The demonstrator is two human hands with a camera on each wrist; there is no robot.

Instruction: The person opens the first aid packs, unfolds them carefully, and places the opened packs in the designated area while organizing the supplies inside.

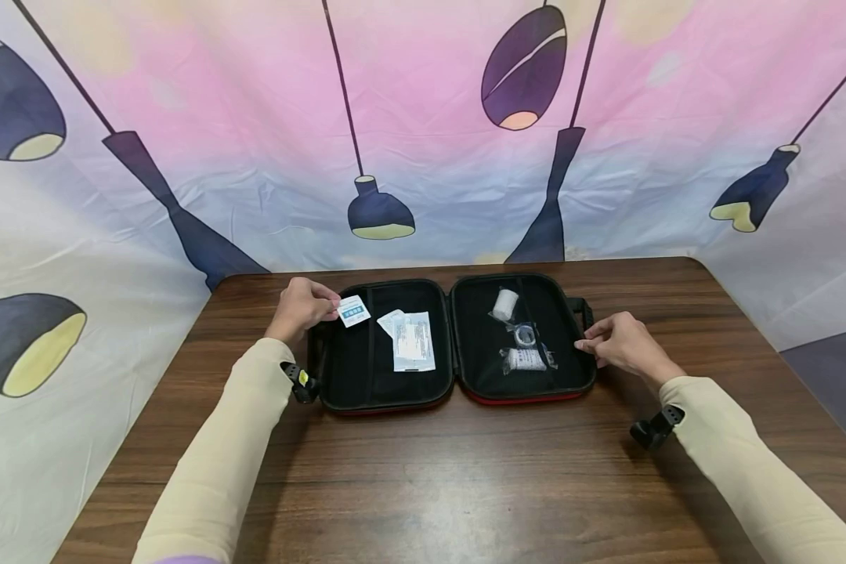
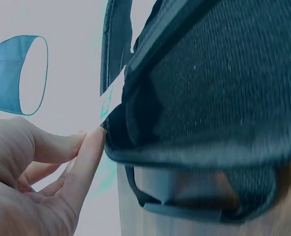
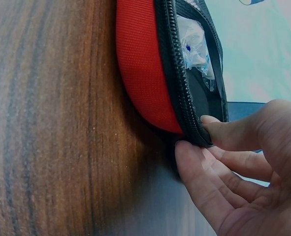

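An unfolded zip case (image 1: pixel 344 380), black inside and red outside, lies flat on the table. At its left half, my left hand (image 1: pixel 301 308) pinches a small white-and-blue sachet (image 1: pixel 353 312) by its edge, over the far left corner. In the left wrist view the sachet (image 2: pixel 113 96) stands tilted against the case's rim. My right hand (image 3: pixel 248 162) grips the zipped rim (image 3: pixel 187 103) of the right half between thumb and fingers. White packets (image 1: pixel 413 342) lie in the left half. A white roll (image 1: pixel 505 304), a wrapped ring-shaped roll (image 1: pixel 525 335) and a wrapped bandage roll (image 1: pixel 526 359) sit in the right half.
The brown wooden table (image 1: pixel 423 470) stretches in front of the case. Behind it hangs a printed cloth (image 1: pixel 430 141) with lamp shapes. A black handle (image 1: pixel 580 312) sticks out from the case's right side.
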